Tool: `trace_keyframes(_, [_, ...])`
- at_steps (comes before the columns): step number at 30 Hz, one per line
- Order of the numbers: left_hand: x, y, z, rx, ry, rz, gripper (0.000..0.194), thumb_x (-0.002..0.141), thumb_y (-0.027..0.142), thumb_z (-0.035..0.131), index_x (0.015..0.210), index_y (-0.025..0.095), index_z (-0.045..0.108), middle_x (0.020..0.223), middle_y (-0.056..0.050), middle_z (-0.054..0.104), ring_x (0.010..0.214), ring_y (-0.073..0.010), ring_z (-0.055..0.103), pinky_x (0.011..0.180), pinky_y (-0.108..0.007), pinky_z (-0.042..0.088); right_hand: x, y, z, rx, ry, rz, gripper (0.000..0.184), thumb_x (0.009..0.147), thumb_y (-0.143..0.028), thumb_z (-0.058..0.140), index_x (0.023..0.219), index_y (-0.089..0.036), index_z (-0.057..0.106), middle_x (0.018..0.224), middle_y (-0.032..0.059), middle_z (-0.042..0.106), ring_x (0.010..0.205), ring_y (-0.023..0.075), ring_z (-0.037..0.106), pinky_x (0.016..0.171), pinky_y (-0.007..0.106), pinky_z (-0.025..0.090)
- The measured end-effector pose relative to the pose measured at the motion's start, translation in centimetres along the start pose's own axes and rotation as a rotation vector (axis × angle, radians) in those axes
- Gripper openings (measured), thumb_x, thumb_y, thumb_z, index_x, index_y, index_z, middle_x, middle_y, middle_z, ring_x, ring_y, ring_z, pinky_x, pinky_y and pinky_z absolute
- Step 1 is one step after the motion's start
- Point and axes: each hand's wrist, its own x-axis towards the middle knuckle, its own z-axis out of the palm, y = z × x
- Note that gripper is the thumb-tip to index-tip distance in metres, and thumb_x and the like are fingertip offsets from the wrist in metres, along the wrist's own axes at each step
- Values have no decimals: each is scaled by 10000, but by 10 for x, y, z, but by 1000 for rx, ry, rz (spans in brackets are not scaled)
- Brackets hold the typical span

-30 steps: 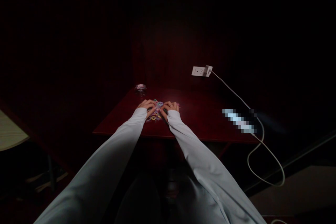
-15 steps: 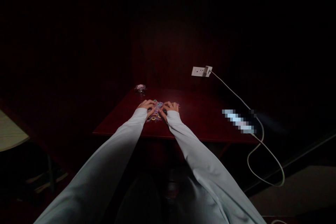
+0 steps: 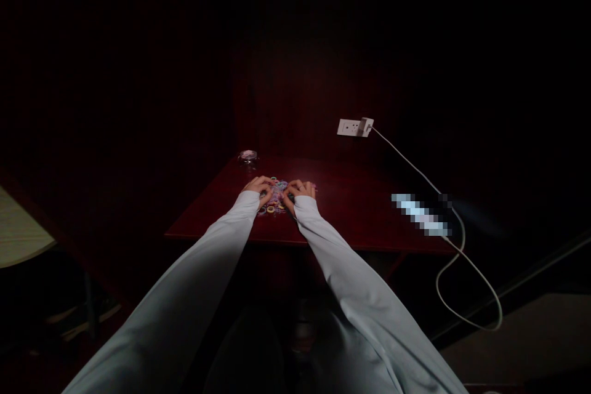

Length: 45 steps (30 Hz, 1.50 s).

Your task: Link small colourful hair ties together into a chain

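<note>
A loose pile of small colourful elastic hair ties (image 3: 276, 205) lies on the dark red table, with yellow, purple and green rings among them. From the left, my left hand (image 3: 258, 187) curves around the pile, thumb and fingers apart, touching its edge. My right hand (image 3: 299, 189) rests at the pile's right side with bent, parted fingers. No ring shows clearly in either hand's grasp, and the fingers partly cover the pile. Beside the right fingertips is a small pink piece (image 3: 314, 186).
A clear jar with something pinkish (image 3: 248, 155) stands at the table's back left. A blurred-out, lit device (image 3: 420, 214) lies at the right, its white cable (image 3: 406, 160) running to a charger in the wall socket (image 3: 348, 128). A pale rounded surface (image 3: 23, 231) is at far left.
Both hands stay at the pile with only slight finger shifts. The right fingers have spread a little to the right. The whole view has moved very slightly.
</note>
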Motion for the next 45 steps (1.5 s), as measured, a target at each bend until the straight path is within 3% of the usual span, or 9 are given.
trace_keyframes(20, [1, 10, -7, 57, -12, -103, 151, 873, 205, 666, 724, 230, 661, 1202, -47, 786, 1076, -243, 694, 975, -395, 547, 1, -1, -2, -31, -7, 40, 232, 1064, -361, 585, 1021, -250, 783, 1344, 67, 693, 1201, 282, 476, 1087, 427, 334])
trace_keyframes(28, [-2, 30, -11, 80, 101, -169, 181, 874, 187, 647, 699, 234, 639, 1158, -35, 805, 1067, -253, 698, 936, -407, 526, 3, -2, -2, -80, -10, 72, 174, 1031, -301, 616, 1040, -247, 781, 1373, 74, 683, 1186, 286, 492, 1035, 424, 358])
trace_keyframes(45, [-5, 23, -14, 106, 134, -192, 170, 907, 240, 641, 737, 231, 646, 1168, -15, 800, 1066, -240, 701, 910, -397, 472, 1, -5, -6, -136, 39, 112, 188, 1014, -237, 567, 1023, -228, 754, 1366, 92, 682, 1185, 295, 504, 1021, 430, 371])
